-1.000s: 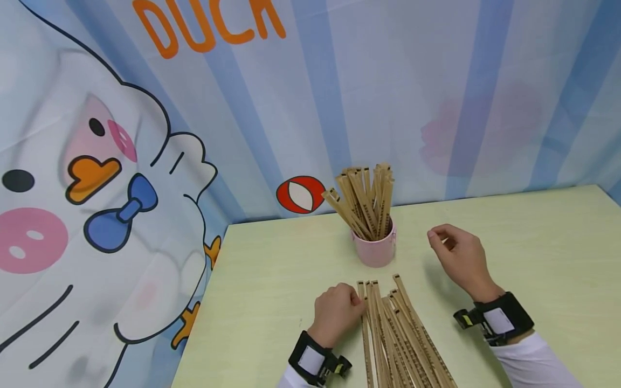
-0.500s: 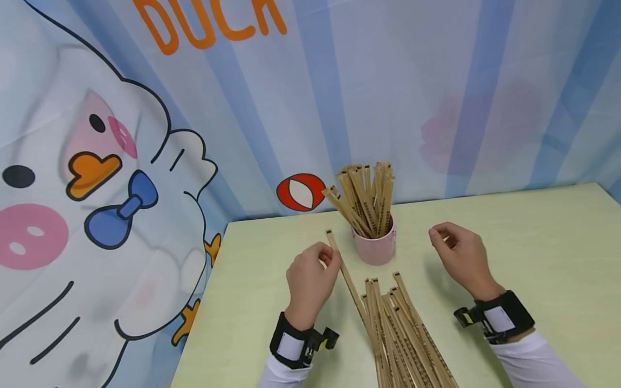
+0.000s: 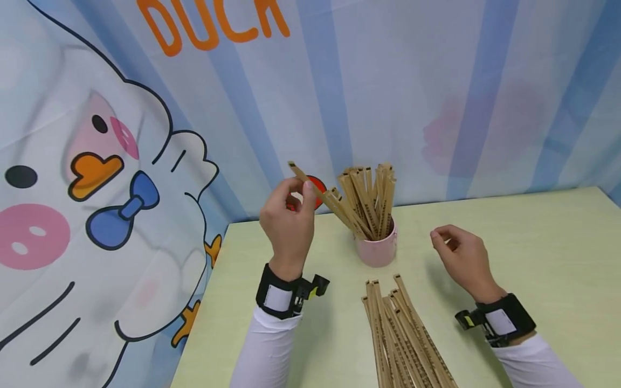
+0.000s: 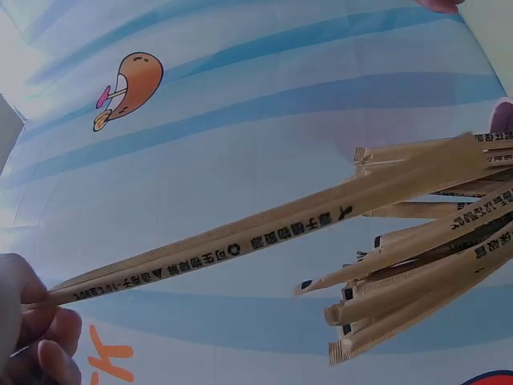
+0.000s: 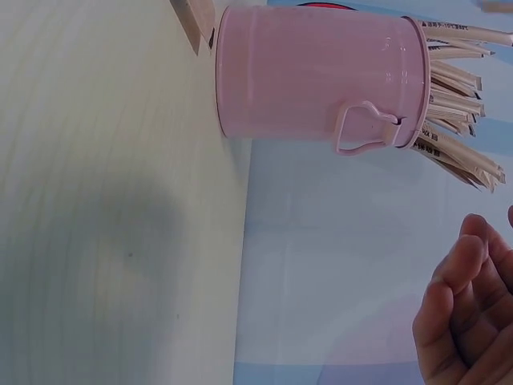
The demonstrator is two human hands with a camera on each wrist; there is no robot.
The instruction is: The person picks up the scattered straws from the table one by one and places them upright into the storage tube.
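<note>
My left hand point(image 3: 291, 229) is raised left of a pink bucket point(image 3: 377, 253). Thumb and fingertips pinch one end of a paper-wrapped straw point(image 4: 240, 238), printed with dark characters. The straw slants down to the right, overlapping the wrapped straws point(image 3: 371, 199) that fan out of the bucket; its lower end is lost among them in the head view. My right hand point(image 3: 463, 261) hovers over the table to the right of the bucket, fingers loosely curled and holding nothing. In the right wrist view the bucket point(image 5: 313, 72) shows a small side handle point(image 5: 345, 132).
Several more wrapped straws point(image 3: 402, 328) lie in a loose bundle on the pale table point(image 3: 548, 242) in front of the bucket. Behind the table's back edge hangs a blue striped cloth point(image 3: 388, 81) with a cartoon duck point(image 3: 145, 291).
My left hand has picked one wrapped straw off the bundle's left side and lifted it up, forward and left, toward the bucket. My right hand stays in place.
</note>
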